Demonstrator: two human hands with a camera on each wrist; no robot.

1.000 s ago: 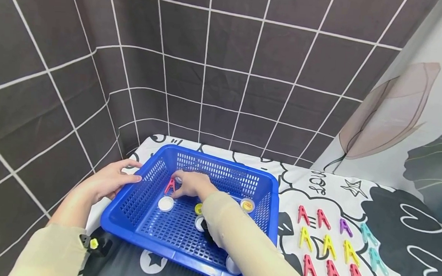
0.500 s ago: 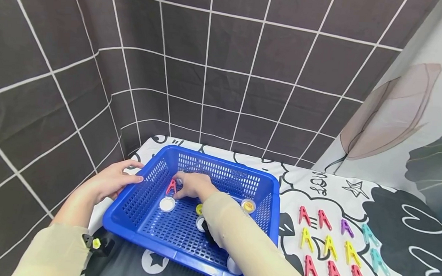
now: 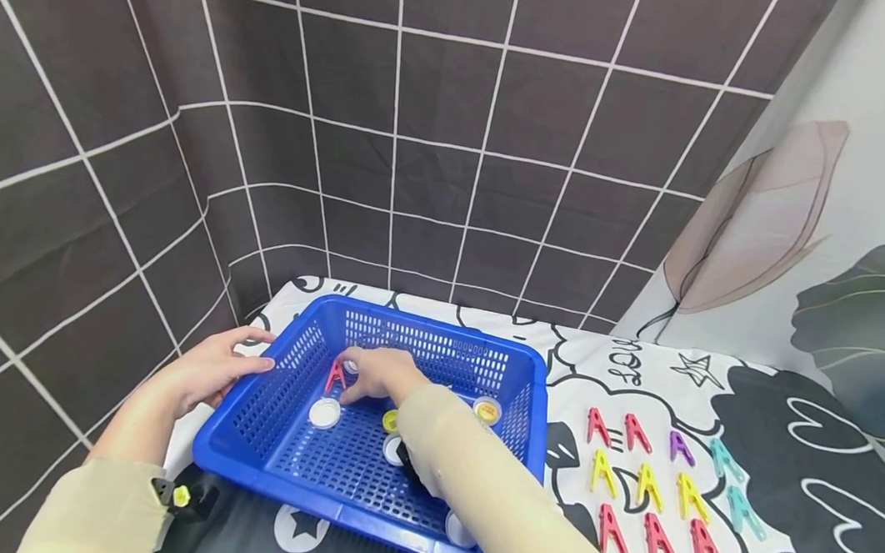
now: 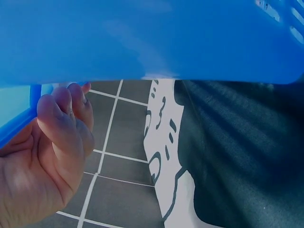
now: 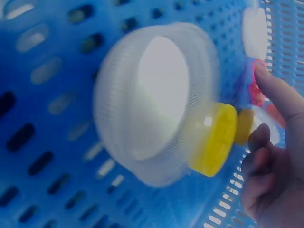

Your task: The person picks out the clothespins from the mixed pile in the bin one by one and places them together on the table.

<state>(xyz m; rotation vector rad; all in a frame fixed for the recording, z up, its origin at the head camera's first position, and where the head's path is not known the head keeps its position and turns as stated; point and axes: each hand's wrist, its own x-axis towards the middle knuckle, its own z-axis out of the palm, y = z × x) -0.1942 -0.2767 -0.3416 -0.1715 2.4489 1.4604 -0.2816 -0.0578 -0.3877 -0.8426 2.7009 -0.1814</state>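
My left hand [image 3: 216, 365] grips the left rim of a blue plastic basket [image 3: 312, 480], its fingers curled at the edge in the left wrist view. Inside the basket, my right hand [image 3: 381, 372] reaches to the far left corner and pinches a red clothespin [image 3: 335, 376]; the thumb also lies against this clothespin [image 5: 256, 90] in the right wrist view. The exact finger contact is partly hidden. Close by on the basket floor lies a white round lid [image 3: 324, 413]. A yellow cap [image 5: 219, 140] and a large translucent white lid [image 5: 156, 99] are under the right wrist.
Right of the basket, several clothespins lie in rows on the patterned cloth: red [image 3: 613, 532], yellow [image 3: 648, 486], purple [image 3: 680, 448] and teal [image 3: 744, 511]. A yellow-centred round lid [image 3: 487, 410] sits at the basket's right side. A dark tiled-pattern curtain [image 3: 433, 176] hangs behind.
The head view has shifted slightly, moving the whole scene a little to the left. Both hands keep their places at the basket and at the red clothespin.
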